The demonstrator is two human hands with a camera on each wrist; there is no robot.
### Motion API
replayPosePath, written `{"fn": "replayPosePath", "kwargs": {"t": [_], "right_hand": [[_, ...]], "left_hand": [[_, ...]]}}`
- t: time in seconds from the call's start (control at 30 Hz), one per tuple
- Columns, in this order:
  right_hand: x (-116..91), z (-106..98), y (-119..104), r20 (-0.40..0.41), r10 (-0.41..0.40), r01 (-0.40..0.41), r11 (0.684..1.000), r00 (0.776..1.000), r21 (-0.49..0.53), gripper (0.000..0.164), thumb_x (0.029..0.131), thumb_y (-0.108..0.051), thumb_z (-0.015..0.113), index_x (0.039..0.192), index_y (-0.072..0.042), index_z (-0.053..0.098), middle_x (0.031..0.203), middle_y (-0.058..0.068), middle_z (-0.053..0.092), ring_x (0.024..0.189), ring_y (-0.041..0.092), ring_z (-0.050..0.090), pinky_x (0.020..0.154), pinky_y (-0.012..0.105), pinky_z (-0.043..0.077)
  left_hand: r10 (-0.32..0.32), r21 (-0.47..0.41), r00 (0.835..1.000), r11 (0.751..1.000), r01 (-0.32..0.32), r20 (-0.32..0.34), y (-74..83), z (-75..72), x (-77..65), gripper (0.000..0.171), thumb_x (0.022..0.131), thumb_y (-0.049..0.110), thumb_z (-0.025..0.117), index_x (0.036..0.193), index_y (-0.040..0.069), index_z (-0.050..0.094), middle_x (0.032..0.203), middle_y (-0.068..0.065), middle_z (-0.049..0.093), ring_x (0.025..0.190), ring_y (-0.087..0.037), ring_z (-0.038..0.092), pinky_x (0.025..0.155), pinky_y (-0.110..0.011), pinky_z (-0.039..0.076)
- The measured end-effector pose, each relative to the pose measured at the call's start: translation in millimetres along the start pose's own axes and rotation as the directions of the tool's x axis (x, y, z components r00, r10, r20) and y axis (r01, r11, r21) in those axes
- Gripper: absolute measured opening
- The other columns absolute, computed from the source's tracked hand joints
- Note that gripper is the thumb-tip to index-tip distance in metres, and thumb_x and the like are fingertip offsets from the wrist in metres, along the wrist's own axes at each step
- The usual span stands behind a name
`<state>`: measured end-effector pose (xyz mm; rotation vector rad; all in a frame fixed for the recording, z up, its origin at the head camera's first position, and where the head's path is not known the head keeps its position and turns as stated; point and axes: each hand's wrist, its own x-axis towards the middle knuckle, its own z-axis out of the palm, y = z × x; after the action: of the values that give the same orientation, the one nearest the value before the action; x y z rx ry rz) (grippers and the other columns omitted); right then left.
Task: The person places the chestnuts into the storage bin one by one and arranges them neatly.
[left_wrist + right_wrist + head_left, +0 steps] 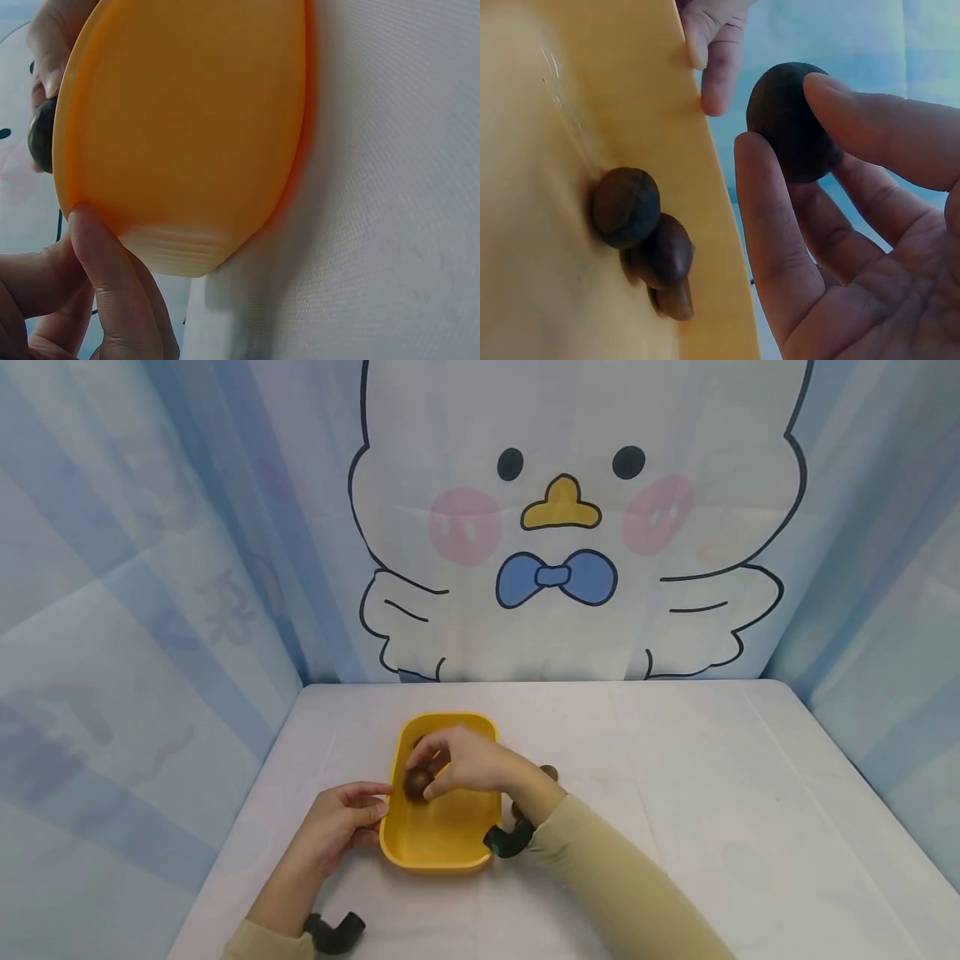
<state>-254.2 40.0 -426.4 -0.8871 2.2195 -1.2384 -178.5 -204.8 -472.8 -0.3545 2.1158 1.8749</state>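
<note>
In the head view my right hand [468, 760] is over the yellow tray [442, 867], pinching a dark brown, round chestnut [418, 784] between thumb and fingertips. The right wrist view shows this held chestnut [784, 120] close up, above the tray's wall. Inside the tray, a chestnut [626, 206] and another chestnut [671, 251] lie together, with a further brown one partly hidden beneath them. My left hand [341, 822] grips the tray's left rim; in the left wrist view one finger [105, 277] presses the outer wall just below the rim.
Beyond the tray's right side, brown chestnuts [550, 772] lie on the white-covered table [712, 810], partly behind my right forearm. A black curved wrist mount sticks out at each wrist. Patterned curtains [562, 643] stand at the back and both sides.
</note>
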Motion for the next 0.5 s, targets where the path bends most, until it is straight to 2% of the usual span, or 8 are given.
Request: {"fn": "replayPosePath", "kwargs": {"t": [0.1,0.23,0.5], "right_hand": [[4.3,5.9,-0.1,0.028,0.012,-0.013,1.0,1.0,0.004,0.034,0.087,-0.004,0.087,0.114,-0.023,0.079,0.11,-0.009,0.077,0.103,0.01,0.072,0.095,0.025,0.06],[9.0,12.0,1.2,0.072,0.039,-0.039,0.999,0.997,-0.001,0.032,0.088,-0.004,0.087,0.111,-0.025,0.08,0.105,-0.01,0.077,0.098,0.009,0.071,0.091,0.023,0.06],[17.5,19.6,4.4,0.117,0.057,-0.056,0.998,0.992,-0.007,0.033,0.085,0.001,0.087,0.109,-0.021,0.081,0.101,-0.008,0.077,0.092,0.012,0.07,0.085,0.022,0.06]], "left_hand": [[0.013,-0.007,1.0,1.0,-0.013,0.02,-0.7,-1.0,-0.1,0.035,0.099,0.003,0.073,0.134,-0.001,0.072,0.095,-0.006,0.074,0.067,-0.015,0.068,0.065,-0.025,0.064],[0.024,-0.018,0.999,1.0,-0.024,0.043,-1.5,-1.8,0.0,0.036,0.099,0.003,0.073,0.135,-0.001,0.071,0.094,-0.004,0.073,0.066,-0.013,0.068,0.065,-0.025,0.064],[0.017,-0.018,0.999,1.0,-0.016,0.03,-1.3,-2.1,2.3,0.035,0.099,0.002,0.073,0.134,-0.001,0.072,0.094,-0.004,0.074,0.066,-0.013,0.069,0.065,-0.025,0.065]]}}
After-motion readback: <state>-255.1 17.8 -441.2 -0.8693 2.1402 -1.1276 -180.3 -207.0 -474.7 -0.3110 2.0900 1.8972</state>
